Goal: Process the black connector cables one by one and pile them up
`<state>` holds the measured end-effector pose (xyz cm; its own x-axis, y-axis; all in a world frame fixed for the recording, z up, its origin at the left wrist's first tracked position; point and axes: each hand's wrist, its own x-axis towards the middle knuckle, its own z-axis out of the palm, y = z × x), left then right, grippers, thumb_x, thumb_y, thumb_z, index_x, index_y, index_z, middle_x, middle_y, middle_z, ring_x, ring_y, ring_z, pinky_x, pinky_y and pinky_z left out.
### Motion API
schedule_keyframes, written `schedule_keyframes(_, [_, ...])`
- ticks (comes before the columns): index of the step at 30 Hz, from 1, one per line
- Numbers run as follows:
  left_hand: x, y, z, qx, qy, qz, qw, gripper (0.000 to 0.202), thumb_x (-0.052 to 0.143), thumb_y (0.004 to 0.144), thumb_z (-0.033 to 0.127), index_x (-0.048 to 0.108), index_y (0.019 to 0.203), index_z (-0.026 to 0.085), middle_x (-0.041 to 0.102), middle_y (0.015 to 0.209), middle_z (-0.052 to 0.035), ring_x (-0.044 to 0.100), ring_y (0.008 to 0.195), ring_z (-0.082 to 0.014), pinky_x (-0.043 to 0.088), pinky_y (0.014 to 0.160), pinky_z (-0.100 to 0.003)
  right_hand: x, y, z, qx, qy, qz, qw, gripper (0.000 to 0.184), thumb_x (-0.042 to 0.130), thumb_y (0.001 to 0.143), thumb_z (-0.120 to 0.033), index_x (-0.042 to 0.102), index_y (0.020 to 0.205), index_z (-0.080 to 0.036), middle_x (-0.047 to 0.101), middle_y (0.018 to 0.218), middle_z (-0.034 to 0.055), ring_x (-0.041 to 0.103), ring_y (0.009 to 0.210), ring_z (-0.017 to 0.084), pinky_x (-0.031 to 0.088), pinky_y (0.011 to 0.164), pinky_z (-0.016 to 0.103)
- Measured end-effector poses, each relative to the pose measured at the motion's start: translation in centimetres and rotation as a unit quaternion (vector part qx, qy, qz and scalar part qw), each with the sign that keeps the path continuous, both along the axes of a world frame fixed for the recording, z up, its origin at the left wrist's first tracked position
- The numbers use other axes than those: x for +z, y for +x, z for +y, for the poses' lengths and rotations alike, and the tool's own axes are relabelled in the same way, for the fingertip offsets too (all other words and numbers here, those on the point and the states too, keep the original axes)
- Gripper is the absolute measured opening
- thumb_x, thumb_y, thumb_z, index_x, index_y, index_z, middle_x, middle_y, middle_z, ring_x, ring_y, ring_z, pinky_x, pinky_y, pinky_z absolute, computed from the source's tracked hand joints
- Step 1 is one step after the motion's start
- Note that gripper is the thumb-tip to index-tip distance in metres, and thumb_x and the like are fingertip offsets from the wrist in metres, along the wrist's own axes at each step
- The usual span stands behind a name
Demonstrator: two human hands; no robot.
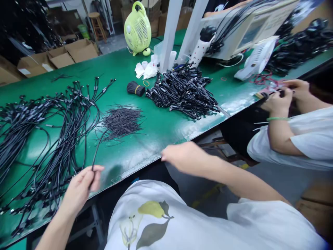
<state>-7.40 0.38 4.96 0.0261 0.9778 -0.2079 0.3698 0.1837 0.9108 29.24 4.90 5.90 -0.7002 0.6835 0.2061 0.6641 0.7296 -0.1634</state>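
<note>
Our left hand [78, 187] pinches a black cable [95, 152] between thumb and fingers, just over the edge of the green bench [148, 146]. Our right hand [182, 156] is half open at the edge, holding nothing we can see, near a heap of thin wires [121, 121] and looped cables [74, 114].

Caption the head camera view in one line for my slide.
At a green workbench, the left hand holds a black cable, with the right hand near a pile of thin black wires.
</note>
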Motion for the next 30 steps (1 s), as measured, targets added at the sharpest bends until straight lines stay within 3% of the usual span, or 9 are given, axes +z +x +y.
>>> schedule_keyframes(2, [0.2,3.2,-0.7,-0.066,0.064,0.043,0.995,0.034,0.053,0.089,0.046,0.068,0.106,0.020,0.068,0.083,-0.0065,0.064,0.077,-0.0192,0.051,0.072,-0.031,0.6,-3.3,-1.6,0.106,-0.030,0.013,0.994,0.032,0.040,0.099,-0.030,0.062,0.078,-0.020,0.064,0.070,0.0012,0.055,0.058,0.012,0.027,0.050,0.029])
schedule_keyframes(4, [0.3,5.8,-1.2,-0.144,0.091,0.066,0.983,0.034,0.054,0.088,0.047,0.069,0.105,0.021,0.070,0.094,-0.0087,0.065,0.089,-0.0222,0.051,0.082,-0.033,1.2,-5.7,-1.7,0.127,-0.023,0.041,0.991,0.034,0.039,0.100,-0.033,0.062,0.080,-0.019,0.063,0.072,0.0008,0.054,0.059,0.012,0.026,0.050,0.028])
schedule_keyframes(9, [-0.6,6.1,-0.7,-0.195,-0.126,-0.088,0.969,0.035,0.050,0.092,0.047,0.068,0.097,0.016,0.047,0.052,0.0039,0.044,0.050,-0.0103,0.045,0.058,-0.024,0.0,-5.8,3.5,0.018,0.020,0.027,0.999,0.038,0.042,0.099,-0.046,0.063,0.081,-0.019,0.065,0.077,0.0032,0.058,0.069,0.013,0.027,0.054,0.027])
schedule_keyframes(13, [-0.4,1.8,-0.5,-0.091,-0.200,-0.379,0.899,0.032,0.061,0.087,0.044,0.067,0.084,0.013,0.021,0.043,0.0115,0.019,0.037,-0.0037,0.034,0.042,-0.016,-4.4,-3.2,7.4,-0.011,-0.020,0.047,0.999,0.034,0.044,0.098,-0.046,0.064,0.094,-0.019,0.069,0.088,0.0038,0.062,0.077,0.015,0.037,0.061,0.026])
schedule_keyframes(18, [1.6,-0.5,-0.5,0.131,-0.035,-0.536,0.833,0.029,0.061,0.089,0.027,0.064,0.115,0.013,0.027,0.051,0.0118,0.012,0.037,-0.0011,0.032,0.041,-0.009,-7.0,-1.7,6.4,0.014,-0.036,0.095,0.995,0.033,0.034,0.101,-0.032,0.063,0.108,-0.017,0.068,0.088,0.0056,0.063,0.078,0.016,0.044,0.068,0.026])
schedule_keyframes(21, [1.3,0.0,0.1,0.127,-0.032,-0.491,0.861,0.040,0.063,0.088,0.027,0.060,0.126,0.015,0.038,0.053,0.0097,0.025,0.041,-0.0023,0.042,0.051,-0.014,-5.9,-2.6,4.4,0.004,0.068,0.043,0.997,0.031,0.037,0.100,-0.025,0.064,0.112,-0.014,0.064,0.077,0.0053,0.057,0.068,0.016,0.040,0.063,0.027])
schedule_keyframes(24, [-0.1,1.0,0.9,0.123,-0.025,-0.401,0.908,0.034,0.064,0.088,0.029,0.065,0.118,0.012,0.042,0.052,0.0070,0.032,0.045,-0.0047,0.044,0.053,-0.018,-4.1,-3.9,2.0,0.040,0.151,0.003,0.988,0.027,0.043,0.098,-0.020,0.065,0.111,-0.012,0.058,0.065,0.0029,0.050,0.060,0.015,0.033,0.058,0.030])
schedule_keyframes(26, [-1.0,1.6,1.5,0.139,-0.021,-0.375,0.917,0.032,0.065,0.087,0.029,0.067,0.112,0.010,0.045,0.057,0.0048,0.035,0.049,-0.0051,0.038,0.049,-0.017,-3.0,-4.9,0.4,0.099,0.116,0.008,0.988,0.025,0.043,0.098,-0.020,0.066,0.102,-0.013,0.055,0.063,0.0019,0.048,0.059,0.014,0.031,0.057,0.030])
schedule_keyframes(30, [-1.9,3.4,1.8,0.117,-0.035,-0.351,0.929,0.037,0.068,0.084,0.036,0.066,0.113,0.013,0.053,0.070,0.0011,0.046,0.058,-0.0071,0.037,0.049,-0.017,-1.8,-7.0,-1.5,0.239,-0.079,0.021,0.968,0.032,0.039,0.099,-0.026,0.063,0.079,-0.016,0.058,0.066,0.0018,0.048,0.058,0.012,0.030,0.056,0.028])
